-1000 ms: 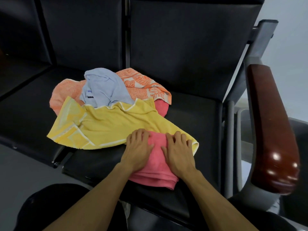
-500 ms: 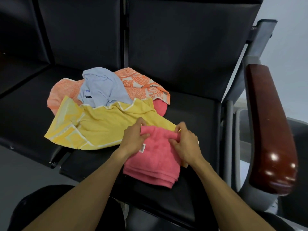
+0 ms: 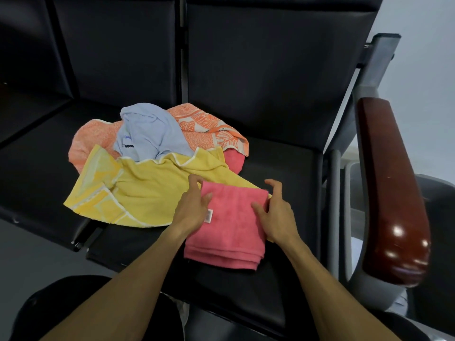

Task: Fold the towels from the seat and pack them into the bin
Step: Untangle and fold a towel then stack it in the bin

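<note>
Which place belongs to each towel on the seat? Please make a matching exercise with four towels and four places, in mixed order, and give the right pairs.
Things:
1. pink towel
2. yellow towel
3. light blue towel
4. orange patterned towel

Places:
A. at the back of the pile, nearest the backrest
B. folded at the front, between the two hands
C. bunched on top of the pile
D. spread out, partly under the folded towel

Pairs: 1-B, 2-D, 3-C, 4-A

Between the hands lies a plain pink towel (image 3: 231, 227); beyond them, a yellow towel (image 3: 147, 190) with white edging, a pale blue towel (image 3: 147, 134), an orange-patterned towel (image 3: 209, 129).
</note>
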Motion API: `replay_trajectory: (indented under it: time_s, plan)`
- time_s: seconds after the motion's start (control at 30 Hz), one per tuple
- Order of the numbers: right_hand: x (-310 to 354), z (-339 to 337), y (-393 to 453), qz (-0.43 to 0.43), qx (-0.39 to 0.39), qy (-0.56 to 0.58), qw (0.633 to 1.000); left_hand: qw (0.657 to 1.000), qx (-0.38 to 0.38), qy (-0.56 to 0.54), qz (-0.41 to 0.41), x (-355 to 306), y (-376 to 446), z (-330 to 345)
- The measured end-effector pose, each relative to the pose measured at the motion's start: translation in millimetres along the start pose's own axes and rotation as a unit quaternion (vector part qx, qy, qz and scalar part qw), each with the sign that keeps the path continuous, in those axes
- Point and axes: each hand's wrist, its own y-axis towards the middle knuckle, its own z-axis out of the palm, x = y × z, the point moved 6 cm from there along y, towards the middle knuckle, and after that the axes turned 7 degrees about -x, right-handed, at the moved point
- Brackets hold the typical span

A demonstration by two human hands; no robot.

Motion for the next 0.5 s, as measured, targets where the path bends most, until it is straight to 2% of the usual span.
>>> replay_trajectory:
  time_s: [0.2, 0.3, 0.4, 0.5]
  plan:
    - [2, 7, -5, -0.014, 0.086, -0.004, 0.996, 0.986, 0.140, -0.006, -0.089, 13, -13, 9]
    - [6, 12, -14, -0.024, 0.138, -0.008, 0.990, 0.980, 0.186, 0.050, -0.042, 10, -18, 10]
    - [24, 9, -22, -0.071, 0.136, -0.015, 0.988, 0.966, 0.241, 0.091, -0.002, -3, -20, 10]
    - [40, -3, -19, -0.097, 0.129, -0.090, 0.983, 0.972, 0.216, 0.087, 0.023, -23, -18, -3]
